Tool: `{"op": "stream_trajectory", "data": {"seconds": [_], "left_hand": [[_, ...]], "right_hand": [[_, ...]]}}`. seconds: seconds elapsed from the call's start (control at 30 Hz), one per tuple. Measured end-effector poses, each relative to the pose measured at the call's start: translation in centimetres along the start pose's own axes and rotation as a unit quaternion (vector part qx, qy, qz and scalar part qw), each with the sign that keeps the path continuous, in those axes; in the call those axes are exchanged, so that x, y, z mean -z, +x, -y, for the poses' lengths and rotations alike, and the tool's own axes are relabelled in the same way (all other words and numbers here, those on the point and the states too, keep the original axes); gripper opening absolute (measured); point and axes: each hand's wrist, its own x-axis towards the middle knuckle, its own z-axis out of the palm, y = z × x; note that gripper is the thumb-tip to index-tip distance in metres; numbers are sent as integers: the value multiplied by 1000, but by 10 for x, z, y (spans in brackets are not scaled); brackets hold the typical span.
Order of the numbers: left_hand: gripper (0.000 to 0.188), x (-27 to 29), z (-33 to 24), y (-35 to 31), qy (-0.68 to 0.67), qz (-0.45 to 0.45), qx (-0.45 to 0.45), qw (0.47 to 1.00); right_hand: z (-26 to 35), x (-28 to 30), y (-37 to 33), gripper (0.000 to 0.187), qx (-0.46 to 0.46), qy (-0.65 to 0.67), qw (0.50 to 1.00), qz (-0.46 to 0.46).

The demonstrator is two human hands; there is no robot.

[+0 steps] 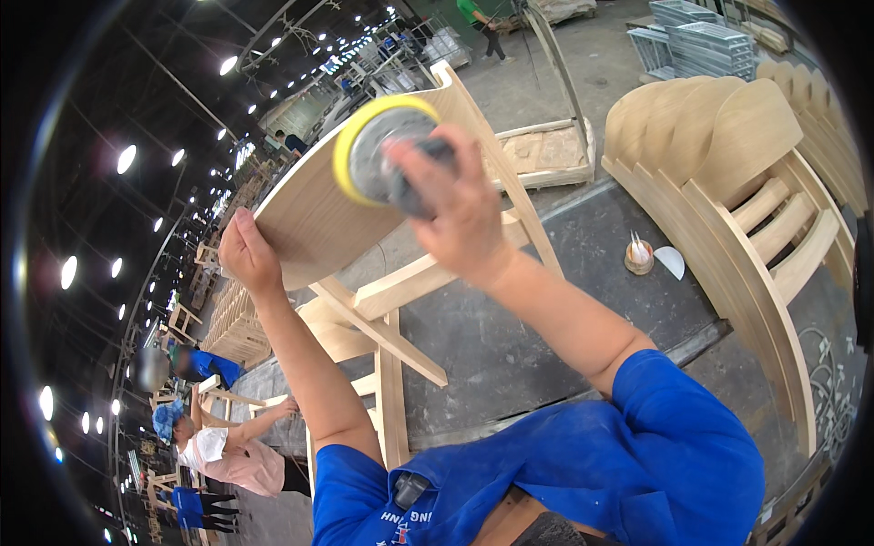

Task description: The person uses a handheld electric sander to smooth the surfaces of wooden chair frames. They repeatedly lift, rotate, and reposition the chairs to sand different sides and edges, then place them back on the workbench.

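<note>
A pale wooden chair frame (414, 284) stands tilted on the dark worktable, its broad curved backrest panel (314, 218) raised in front of me. My left hand (249, 255) grips the panel's lower left edge, thumb along the rim. In my right hand (464, 214) is a round power sander with a grey body and yellow pad rim (369, 150). Its pad lies against or very near the panel's face; the exact contact is hidden. The sander and the right fingers are slightly blurred.
Stacked curved wooden chair parts (710, 146) stand to the right. A small round container (638, 258) and a white half-disc (670, 263) lie on the dark worktable (583, 300). A wooden-framed cart (546, 155) is beyond. Another person (241, 455) works at the left.
</note>
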Motion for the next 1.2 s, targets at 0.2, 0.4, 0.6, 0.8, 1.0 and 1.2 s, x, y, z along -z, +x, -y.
{"op": "stream_trajectory", "data": {"seconds": [0.2,0.4,0.6,0.8,1.0,1.2], "left_hand": [[37,4,-3,-1,-11,13,31,999],[38,12,-8,-2,-10,7,29,999],[39,11,-3,-2,0,20,45,999],[35,3,9,-1,-1,25,35,999],[35,1,17,-1,14,41,40,998],[38,-3,27,-2,8,49,62,997]], "right_hand": [[-53,26,29,71,-27,104,994,-7],[-123,68,31,78,-273,352,895,16],[-171,165,-32,74,-318,218,917,105],[-201,227,-168,68,-215,-131,914,318],[-196,273,-296,73,-381,-301,737,471],[-218,292,-343,74,-400,-360,683,494]]}}
